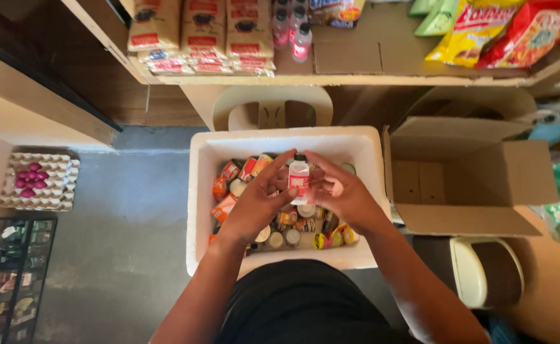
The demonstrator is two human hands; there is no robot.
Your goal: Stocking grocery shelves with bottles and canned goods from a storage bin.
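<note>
A small clear plastic bottle [299,176] with a red label and dark cap is held upright between both my hands over a white foam box [201,191]. My left hand [258,200] grips it from the left, fingers curled around its side. From the right, my right hand [337,189] closes its fingers on the bottle. Several small cans and packets [286,236] fill the box below.
An open, empty cardboard box [477,185] stands to the right on a stool [484,271]. A shelf [356,64] behind holds packets, small bottles and snack bags. A plastic chair [272,105] is behind the foam box. An egg tray [38,181] with pink eggs lies left.
</note>
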